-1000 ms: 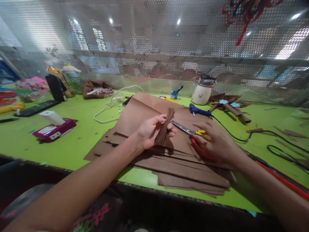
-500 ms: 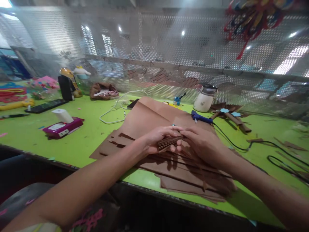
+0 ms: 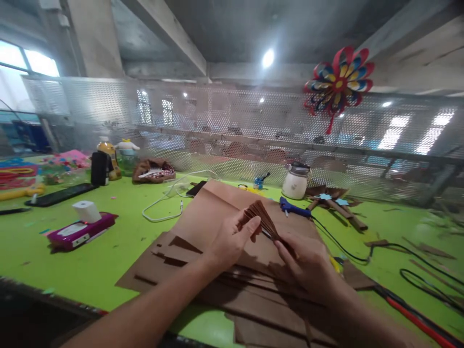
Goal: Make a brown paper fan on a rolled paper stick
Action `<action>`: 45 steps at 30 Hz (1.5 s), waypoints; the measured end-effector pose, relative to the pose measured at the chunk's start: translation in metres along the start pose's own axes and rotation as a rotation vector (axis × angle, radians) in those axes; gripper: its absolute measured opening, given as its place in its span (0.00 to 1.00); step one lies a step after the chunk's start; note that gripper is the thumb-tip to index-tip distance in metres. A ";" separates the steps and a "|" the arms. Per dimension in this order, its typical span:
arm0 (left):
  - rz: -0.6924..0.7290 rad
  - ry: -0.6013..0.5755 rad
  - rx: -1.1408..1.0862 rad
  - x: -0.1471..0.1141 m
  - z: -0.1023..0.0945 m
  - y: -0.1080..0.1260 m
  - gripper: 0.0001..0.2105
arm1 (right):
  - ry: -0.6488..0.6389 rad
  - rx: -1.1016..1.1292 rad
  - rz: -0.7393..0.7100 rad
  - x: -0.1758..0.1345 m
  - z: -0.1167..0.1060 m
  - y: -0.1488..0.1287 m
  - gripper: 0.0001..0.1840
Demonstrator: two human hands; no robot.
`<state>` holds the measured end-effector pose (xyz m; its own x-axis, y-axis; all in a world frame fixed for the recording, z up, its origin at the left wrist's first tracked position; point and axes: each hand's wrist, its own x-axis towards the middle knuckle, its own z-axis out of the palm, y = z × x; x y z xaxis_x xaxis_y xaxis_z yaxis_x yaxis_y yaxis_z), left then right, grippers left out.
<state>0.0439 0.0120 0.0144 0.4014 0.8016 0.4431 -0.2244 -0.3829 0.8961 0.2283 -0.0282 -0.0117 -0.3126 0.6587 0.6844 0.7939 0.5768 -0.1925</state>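
Here, pleated paper (image 3: 264,217) lies in left fingers (image 3: 251,226), narrow end at right fingers (image 3: 284,253).

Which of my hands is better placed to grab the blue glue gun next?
Your right hand, probably: the blue glue gun lies just beyond it, while your left hand is farther off. Both hold the pleated brown paper, so the right would have to let go first.

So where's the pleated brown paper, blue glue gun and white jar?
Pleated brown paper (image 3: 267,221), head view: on its folds.
Blue glue gun (image 3: 299,210), head view: on its handle.
White jar (image 3: 294,185), head view: on its side.
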 end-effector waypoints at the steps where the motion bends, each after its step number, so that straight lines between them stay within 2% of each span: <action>1: 0.008 0.008 0.045 -0.001 0.001 0.000 0.14 | 0.009 -0.014 -0.002 -0.002 0.001 -0.003 0.07; 8: 0.026 0.005 0.180 -0.002 -0.001 0.007 0.14 | 0.104 -0.118 -0.069 -0.008 0.007 -0.016 0.06; 12: 0.016 0.025 0.160 -0.001 -0.001 0.007 0.13 | 0.112 -0.129 -0.114 -0.008 0.008 -0.023 0.07; 14: -0.030 0.017 0.061 -0.001 0.000 0.005 0.13 | 0.101 -0.130 -0.112 -0.008 0.008 -0.027 0.07; 21: -0.219 -0.123 -0.428 -0.005 0.011 0.001 0.14 | 0.100 -0.143 -0.119 -0.008 0.015 -0.038 0.07; 26: -0.276 -0.070 -0.570 -0.006 0.015 0.007 0.11 | 0.044 -0.128 -0.085 -0.007 0.015 -0.044 0.12; 29: -0.276 -0.036 -0.530 -0.005 0.012 0.011 0.13 | -0.014 -0.025 -0.035 -0.004 0.006 -0.045 0.11; 33: -0.311 -0.105 -0.389 -0.005 0.008 0.012 0.15 | 0.130 0.128 0.121 0.004 -0.012 -0.035 0.12; 35: -0.309 -0.172 -0.320 -0.006 0.009 0.011 0.14 | 0.168 0.210 0.136 0.010 -0.019 -0.027 0.10; 37: -0.307 -0.249 -0.282 -0.008 0.011 0.009 0.11 | 0.109 0.315 0.112 0.017 -0.024 -0.019 0.08; 42: -0.445 -0.415 -0.279 -0.014 0.016 0.012 0.12 | -0.146 0.693 0.119 0.023 -0.029 -0.007 0.14; 45: -0.507 -0.474 -0.287 -0.015 0.014 0.016 0.12 | -0.178 0.856 0.140 0.023 -0.032 -0.008 0.11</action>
<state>0.0467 -0.0128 0.0222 0.8421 0.5394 -0.0001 -0.1073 0.1677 0.9800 0.2316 -0.0327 0.0277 -0.3750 0.7747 0.5092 0.1906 0.6020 -0.7754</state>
